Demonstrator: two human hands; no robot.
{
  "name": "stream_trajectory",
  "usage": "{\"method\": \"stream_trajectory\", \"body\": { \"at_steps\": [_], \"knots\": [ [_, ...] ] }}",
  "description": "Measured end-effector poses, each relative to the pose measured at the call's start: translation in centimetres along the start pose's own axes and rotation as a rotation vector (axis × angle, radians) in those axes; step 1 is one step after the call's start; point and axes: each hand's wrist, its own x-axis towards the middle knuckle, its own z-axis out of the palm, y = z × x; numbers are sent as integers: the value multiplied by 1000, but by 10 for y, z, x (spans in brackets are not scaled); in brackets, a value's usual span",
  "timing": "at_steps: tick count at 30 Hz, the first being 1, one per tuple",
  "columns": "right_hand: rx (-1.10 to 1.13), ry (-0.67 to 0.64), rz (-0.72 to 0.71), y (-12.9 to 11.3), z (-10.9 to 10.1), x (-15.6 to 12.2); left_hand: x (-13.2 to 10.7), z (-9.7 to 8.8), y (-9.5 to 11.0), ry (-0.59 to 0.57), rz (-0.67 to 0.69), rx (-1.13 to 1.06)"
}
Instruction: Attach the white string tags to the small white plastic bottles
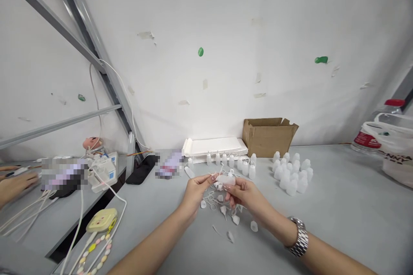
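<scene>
A small translucent white squeeze bottle [226, 179] is tilted on its side between my hands, above the table. My right hand [242, 191] grips it from the right, thumb and fingers closed around it. At its left end my left hand [197, 191] is closed in a pinch; what sits between those fingertips is too small to make out. Below both hands lie loose white caps [235, 220] and thin looped plastic pieces [211, 198]. Several bottles with nozzles [224, 160] stand in a row behind, and a cluster of similar white bottles [285, 178] stands to the right.
Behind the bottles are a cardboard box [271, 139] and a stack of white flat packs [214, 145]. Phones [142, 169], a power strip [108, 172], cables and a yellow case [101, 220] lie leftward. Another person's hand [19, 187] is far left; a white bag [398, 154] stands right.
</scene>
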Motion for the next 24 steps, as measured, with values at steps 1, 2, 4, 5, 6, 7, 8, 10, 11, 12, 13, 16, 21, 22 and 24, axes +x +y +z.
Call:
{"method": "stream_trajectory", "body": {
  "at_steps": [1, 2, 4, 5, 6, 7, 8, 10, 11, 12, 13, 16, 21, 22, 24],
  "knots": [
    [-19, -4, 9, 0, 0, 1, 0, 1, -1, -4, -12, -17],
    [-43, 0, 13, 1, -1, 1, -1, 3, -2, -11, -32, -42],
    [-108, 22, 8, 2, -1, 2, -2, 6, -4, -28, -75, -99],
    [-142, 38, -4, 3, -1, 3, -2, 6, -4, -35, -91, -120],
    [-172, 57, -21, 3, -2, 3, -2, 7, -5, -37, -99, -132],
    [-197, 84, -42, 3, -2, 3, -2, 7, -4, -30, -101, -135],
    [-218, 122, -69, 3, -2, 3, -2, 6, -4, -18, -100, -135],
    [-266, 206, -151, 3, -1, 1, -1, 3, -2, 10, -101, -137],
    [-297, 233, -196, 3, -1, 0, -1, 2, -1, 18, -102, -140],
    [-332, 244, -238, 3, -1, -2, 0, 1, 0, 21, -102, -143],
    [-366, 242, -270, 4, -1, -3, 0, 0, 1, 22, -104, -146],
    [-435, 229, -310, 4, 0, -6, 1, 0, 1, 39, -113, -179],
    [-429, 318, -361, 0, 0, -8, 4, -3, -1, 104, -120, -278],
    [-390, 323, -360, -1, 0, -8, 4, -4, 0, 106, -123, -283],
    [-307, 305, -350, -3, 0, -8, 4, -5, 1, 90, -131, -279]
  ]
}}
